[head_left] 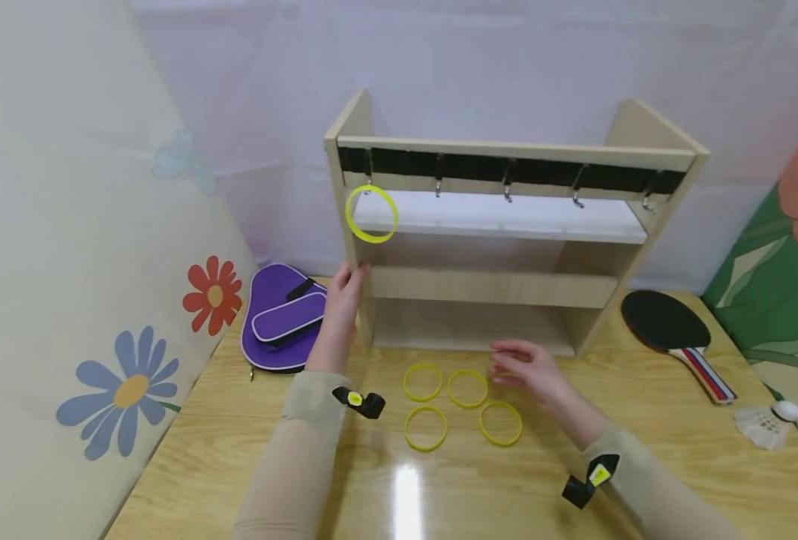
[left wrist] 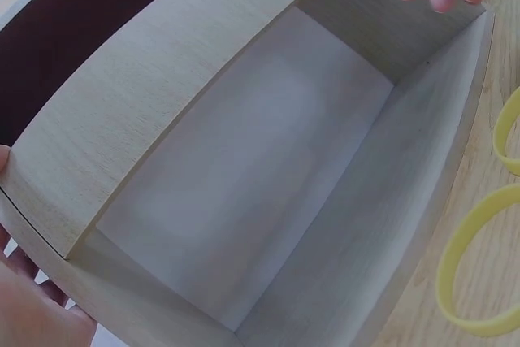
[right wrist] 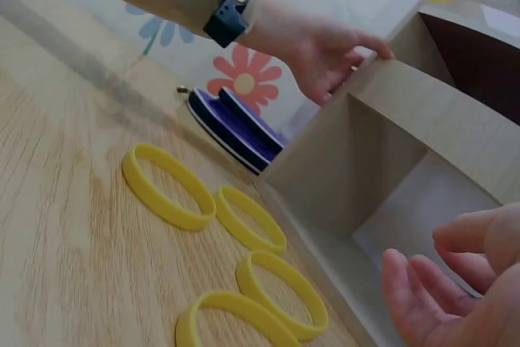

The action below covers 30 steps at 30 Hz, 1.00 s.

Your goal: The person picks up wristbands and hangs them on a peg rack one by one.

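Observation:
A wooden shelf unit stands at the back, with a row of metal hooks on a black strip. From the leftmost hook hangs a yellow ring. My left hand grips the unit's left side panel, thumb at the front edge, as the right wrist view shows. Several yellow rings lie flat on the table before the unit. Beside them, near the bottom shelf's front edge, my right hand hovers with relaxed, slightly bent fingers, holding nothing.
Left of the unit lies a purple paddle case with a smaller purple pouch. At the right are a black table tennis paddle and a white shuttlecock. Flower-printed cloth hangs at both sides.

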{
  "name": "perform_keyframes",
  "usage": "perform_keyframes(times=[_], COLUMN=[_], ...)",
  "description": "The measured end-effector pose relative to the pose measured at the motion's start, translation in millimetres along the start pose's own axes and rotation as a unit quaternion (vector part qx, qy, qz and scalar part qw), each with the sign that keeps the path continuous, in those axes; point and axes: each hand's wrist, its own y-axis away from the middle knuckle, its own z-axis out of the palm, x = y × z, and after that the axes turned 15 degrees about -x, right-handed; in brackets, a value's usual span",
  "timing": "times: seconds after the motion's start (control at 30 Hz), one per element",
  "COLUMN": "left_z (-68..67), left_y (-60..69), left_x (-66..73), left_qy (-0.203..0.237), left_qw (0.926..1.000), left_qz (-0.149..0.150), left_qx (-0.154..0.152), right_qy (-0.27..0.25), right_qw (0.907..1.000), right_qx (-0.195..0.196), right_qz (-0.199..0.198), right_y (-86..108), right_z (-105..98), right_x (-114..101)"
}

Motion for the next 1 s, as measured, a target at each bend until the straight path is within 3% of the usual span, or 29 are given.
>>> perform_keyframes(times=[0.33, 0.73, 1.0], left_z=[3.2, 6.5, 3.1], left_y=[0.5, 0.4, -0.7], left_x=[-0.2, 2.7, 1.1], left_qy=[-0.002, 0.002, 0.001], left_qw=[0.9999, 1.0000, 1.0000], left_qz=[-0.010, -0.006, -0.007], left_qx=[0.006, 0.003, 0.007], right_qy=[0.035, 0.102, 0.127], right_qw=[0.9990, 0.9930, 0.9889], right_qx=[0.011, 0.010, -0.013], right_qz=[0.026, 0.057, 0.076], right_y=[21.5, 34.8, 38.9], right_z=[-21, -30, -27], right_x=[10, 27, 38])
